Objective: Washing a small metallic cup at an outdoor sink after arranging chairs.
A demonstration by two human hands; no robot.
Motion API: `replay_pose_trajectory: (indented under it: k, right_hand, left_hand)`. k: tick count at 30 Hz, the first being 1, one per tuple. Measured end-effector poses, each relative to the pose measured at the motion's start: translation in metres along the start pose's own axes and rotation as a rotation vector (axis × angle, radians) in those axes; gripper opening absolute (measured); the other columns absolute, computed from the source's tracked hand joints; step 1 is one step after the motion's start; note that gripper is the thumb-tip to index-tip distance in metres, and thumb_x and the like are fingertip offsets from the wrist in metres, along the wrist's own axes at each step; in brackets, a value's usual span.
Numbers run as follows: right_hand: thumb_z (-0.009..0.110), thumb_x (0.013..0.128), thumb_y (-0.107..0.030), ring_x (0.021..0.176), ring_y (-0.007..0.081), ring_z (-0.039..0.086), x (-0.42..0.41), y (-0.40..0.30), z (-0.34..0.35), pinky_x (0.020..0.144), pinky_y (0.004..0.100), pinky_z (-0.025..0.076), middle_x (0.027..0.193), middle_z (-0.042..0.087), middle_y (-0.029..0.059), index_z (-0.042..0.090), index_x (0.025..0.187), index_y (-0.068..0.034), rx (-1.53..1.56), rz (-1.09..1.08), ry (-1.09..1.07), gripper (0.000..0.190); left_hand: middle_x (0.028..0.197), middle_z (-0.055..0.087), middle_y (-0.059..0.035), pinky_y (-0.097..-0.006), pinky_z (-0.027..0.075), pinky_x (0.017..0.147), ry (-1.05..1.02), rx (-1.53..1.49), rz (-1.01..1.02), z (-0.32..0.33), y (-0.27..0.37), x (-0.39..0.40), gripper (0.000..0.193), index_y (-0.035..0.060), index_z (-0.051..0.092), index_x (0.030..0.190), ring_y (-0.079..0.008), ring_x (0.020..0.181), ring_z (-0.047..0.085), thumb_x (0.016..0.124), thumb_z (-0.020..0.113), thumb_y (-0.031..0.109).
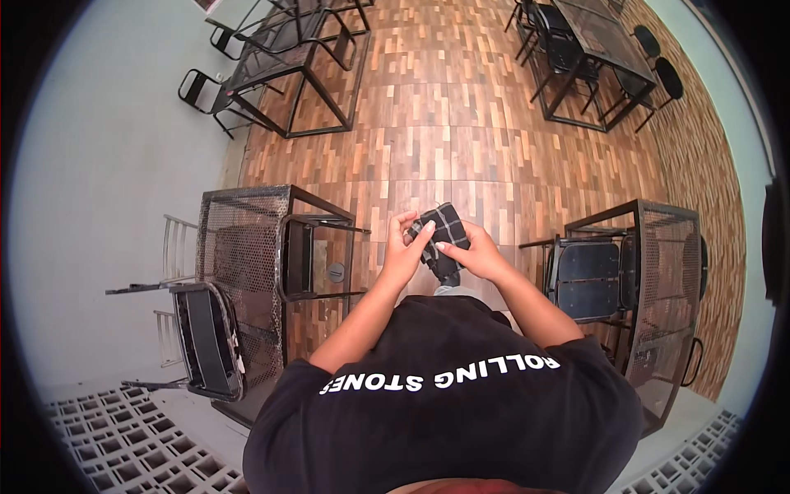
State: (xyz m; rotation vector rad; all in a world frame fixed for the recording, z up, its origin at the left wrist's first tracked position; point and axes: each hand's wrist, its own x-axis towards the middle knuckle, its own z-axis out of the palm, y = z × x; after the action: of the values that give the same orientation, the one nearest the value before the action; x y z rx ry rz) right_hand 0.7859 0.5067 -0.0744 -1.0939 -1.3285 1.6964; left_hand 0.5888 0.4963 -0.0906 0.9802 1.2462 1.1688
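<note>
Both my hands hold a black-and-white checked cloth out in front of my body, above the tiled floor. On its left side, my left hand grips it with the thumb on top. My right hand pinches the cloth from the right, thumb over its lower part and fingers behind it. The upper part of the cloth looks folded flat, while a narrower part hangs down between my hands. The fingers behind the fabric are hidden.
A metal mesh table with folding chairs stands at left. Another mesh table with a dark chair is at right. More tables, one at far left and one at far right, stand beyond on wood-patterned flooring.
</note>
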Motion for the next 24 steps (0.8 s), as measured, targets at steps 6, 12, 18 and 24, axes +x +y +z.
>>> replay_pose_trajectory:
  k: [6, 12, 18, 24]
  right_hand:
    - [0.083, 0.092, -0.011, 0.096, 0.0106, 0.07, 0.032, 0.018, -0.039, 0.085, 0.0313, 0.059, 0.107, 0.077, 0.0044, 0.068, 0.126, 0.0, 0.002, -0.105, 0.153, 0.039]
    - [0.084, 0.084, -0.017, 0.097, 0.0314, 0.074, 0.067, 0.029, -0.059, 0.084, 0.0431, 0.057, 0.107, 0.073, 0.0202, 0.058, 0.129, 0.001, -0.249, -0.09, 0.152, 0.055]
    - [0.089, 0.084, -0.022, 0.106, 0.0272, 0.075, 0.099, 0.024, -0.108, 0.096, 0.041, 0.059, 0.115, 0.077, 0.0188, 0.061, 0.135, 0.0, -0.244, 0.085, 0.335, 0.062]
    - [0.09, 0.081, -0.028, 0.094, 0.0329, 0.077, 0.172, -0.01, -0.177, 0.086, 0.0411, 0.06, 0.104, 0.078, 0.0181, 0.066, 0.125, -0.002, -0.337, 0.006, 0.444, 0.057]
  left_hand:
    - [0.109, 0.072, -0.0093, -0.0291, 0.062, 0.074, -0.132, -0.077, -0.372, 0.014, -0.006, 0.037, 0.038, 0.0024, 0.057, 0.129, -0.0157, 0.091, 0.073, 0.105, 0.074, 0.027]
    - [0.089, 0.071, 0.0019, -0.0238, 0.053, 0.065, -0.094, -0.103, -0.367, 0.001, -0.049, 0.093, 0.011, 0.0138, 0.066, 0.102, -0.0085, 0.071, 0.067, 0.108, 0.07, 0.023]
    - [0.092, 0.071, 0.0048, -0.0209, 0.05, 0.07, -0.322, -0.088, -0.421, 0.048, -0.046, 0.19, 0.015, 0.012, 0.068, 0.108, -0.003, 0.076, 0.062, 0.105, 0.074, 0.025]
    - [0.118, 0.074, -0.0053, -0.0304, 0.057, 0.095, -0.664, 0.031, -0.22, 0.11, 0.004, 0.313, 0.041, 0.0009, 0.062, 0.133, -0.013, 0.107, 0.07, 0.099, 0.08, 0.013]
